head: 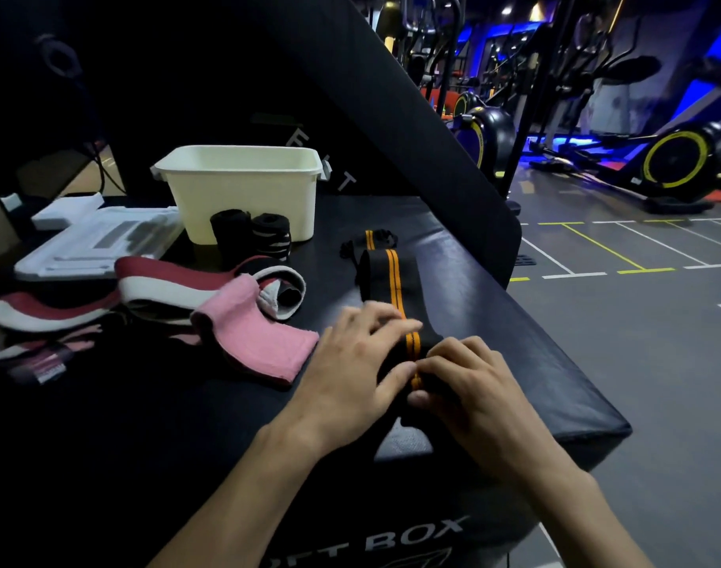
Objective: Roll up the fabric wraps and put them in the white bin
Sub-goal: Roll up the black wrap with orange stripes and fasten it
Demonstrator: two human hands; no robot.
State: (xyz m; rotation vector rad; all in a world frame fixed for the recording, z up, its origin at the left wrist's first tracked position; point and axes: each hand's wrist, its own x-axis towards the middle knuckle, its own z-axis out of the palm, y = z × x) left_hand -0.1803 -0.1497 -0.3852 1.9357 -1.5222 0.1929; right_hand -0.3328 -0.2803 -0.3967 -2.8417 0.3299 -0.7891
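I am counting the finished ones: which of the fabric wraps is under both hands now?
The black wrap with orange stripes; the left hand and right hand hold its near end. The pink wrap and maroon-and-white wrap lie untouched.

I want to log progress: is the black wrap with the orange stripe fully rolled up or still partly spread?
Partly spread. Both hands roll its near end, while the rest of the wrap lies flat.
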